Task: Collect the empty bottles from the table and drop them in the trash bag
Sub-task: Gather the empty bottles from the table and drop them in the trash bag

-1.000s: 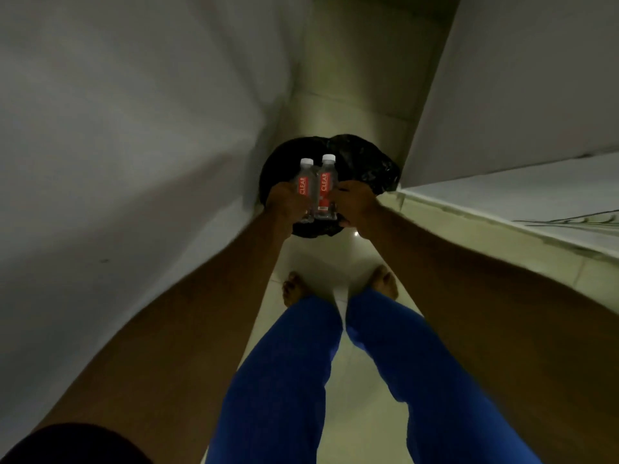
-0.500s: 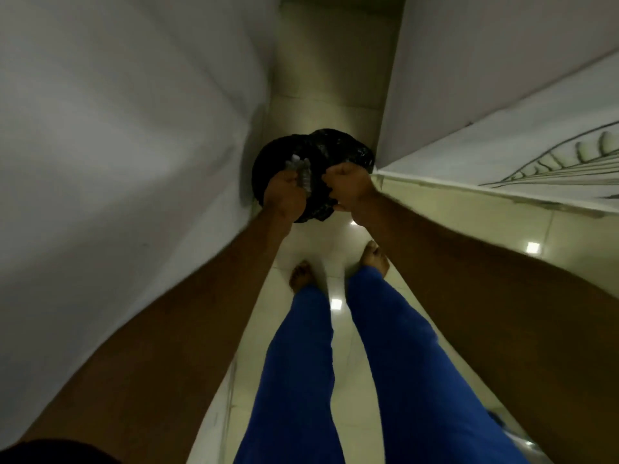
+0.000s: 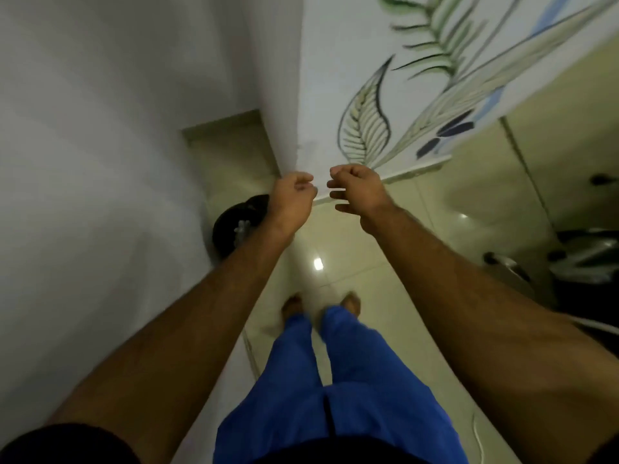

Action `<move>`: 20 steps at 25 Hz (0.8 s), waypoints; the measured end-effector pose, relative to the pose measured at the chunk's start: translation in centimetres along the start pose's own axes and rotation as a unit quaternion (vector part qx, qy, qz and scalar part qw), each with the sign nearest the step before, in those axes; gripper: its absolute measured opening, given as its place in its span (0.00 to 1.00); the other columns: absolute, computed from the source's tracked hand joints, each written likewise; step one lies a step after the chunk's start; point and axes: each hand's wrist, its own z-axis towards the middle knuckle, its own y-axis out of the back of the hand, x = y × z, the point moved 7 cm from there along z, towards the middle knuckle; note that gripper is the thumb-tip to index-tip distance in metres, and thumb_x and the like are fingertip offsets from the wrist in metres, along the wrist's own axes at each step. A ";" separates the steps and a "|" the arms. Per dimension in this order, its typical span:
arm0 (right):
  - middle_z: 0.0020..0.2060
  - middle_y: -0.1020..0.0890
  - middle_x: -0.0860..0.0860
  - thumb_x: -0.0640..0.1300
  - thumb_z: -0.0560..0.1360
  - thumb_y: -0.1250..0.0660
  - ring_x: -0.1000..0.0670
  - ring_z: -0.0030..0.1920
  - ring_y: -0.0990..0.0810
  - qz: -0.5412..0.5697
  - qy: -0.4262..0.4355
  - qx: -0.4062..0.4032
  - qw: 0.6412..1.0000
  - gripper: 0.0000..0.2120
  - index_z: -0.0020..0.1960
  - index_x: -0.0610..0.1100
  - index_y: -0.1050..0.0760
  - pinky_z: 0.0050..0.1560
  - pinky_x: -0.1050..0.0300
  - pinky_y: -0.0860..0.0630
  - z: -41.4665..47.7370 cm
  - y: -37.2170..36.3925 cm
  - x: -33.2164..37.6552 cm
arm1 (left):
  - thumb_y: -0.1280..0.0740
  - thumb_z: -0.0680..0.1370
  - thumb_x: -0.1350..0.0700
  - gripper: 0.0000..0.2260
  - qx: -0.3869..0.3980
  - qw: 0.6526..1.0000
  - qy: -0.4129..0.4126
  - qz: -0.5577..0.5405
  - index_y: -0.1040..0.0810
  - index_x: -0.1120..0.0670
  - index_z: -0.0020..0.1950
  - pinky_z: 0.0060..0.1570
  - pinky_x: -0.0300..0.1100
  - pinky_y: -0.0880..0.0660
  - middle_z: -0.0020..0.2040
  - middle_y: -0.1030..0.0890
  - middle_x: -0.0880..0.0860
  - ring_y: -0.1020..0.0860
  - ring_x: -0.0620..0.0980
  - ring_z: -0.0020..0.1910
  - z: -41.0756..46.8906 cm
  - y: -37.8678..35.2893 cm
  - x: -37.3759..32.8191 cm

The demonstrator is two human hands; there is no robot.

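Since the earlier frames the two bottles have left the hands: a moment ago both hands held them above the trash bag, and now something pale and clear lies inside its black mouth, which I take to be a bottle. It is small and blurred, so I cannot say if both are there. The view has also swung to the right, so the bag now sits low and to the left, against the foot of the grey wall.

Both hands are now raised and away from the bag. The left hand is above and to the right of the bag, its forearm passing over the bag's right edge; its fingers are loosely curled and hold nothing. The right hand is further right of the bag, close beside the left one but not touching it, fingers half bent, also with nothing in it.

Further from the bag, to its right, stands a white panel with painted leaves, and the shiny floor tiles run below.

The drop looks finished, in my judgement. To do this step well, the person should look back once at the bag to check that the bottles rest inside and not on the rim, then return to the table for any remaining ones.
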 end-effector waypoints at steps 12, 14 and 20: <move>0.41 0.18 0.50 0.45 0.79 0.34 0.52 0.38 0.21 0.211 0.140 -0.356 0.900 0.02 0.47 0.49 0.23 0.37 0.59 0.26 -31.9 35.9 -4.4 | 0.32 0.77 0.61 0.09 0.303 0.916 -0.256 0.057 0.21 0.57 0.57 0.45 0.39 0.26 0.49 0.20 0.53 0.23 0.48 0.46 -27.7 -28.7 -15.7; 0.41 0.19 0.50 0.44 0.79 0.34 0.52 0.38 0.21 0.225 0.155 -0.397 0.876 0.03 0.51 0.47 0.22 0.36 0.59 0.26 -38.4 39.6 -7.8 | 0.32 0.77 0.60 0.11 0.352 0.895 -0.268 0.057 0.22 0.58 0.60 0.47 0.38 0.26 0.50 0.20 0.52 0.22 0.46 0.49 -34.4 -32.9 -15.3; 0.45 0.17 0.50 0.45 0.80 0.35 0.53 0.42 0.19 0.249 0.199 -0.509 0.800 0.07 0.56 0.47 0.21 0.42 0.57 0.21 -59.2 48.9 -18.8 | 0.32 0.77 0.61 0.10 0.460 0.828 -0.317 0.041 0.22 0.55 0.59 0.45 0.36 0.26 0.45 0.19 0.47 0.22 0.43 0.45 -55.9 -42.9 -12.6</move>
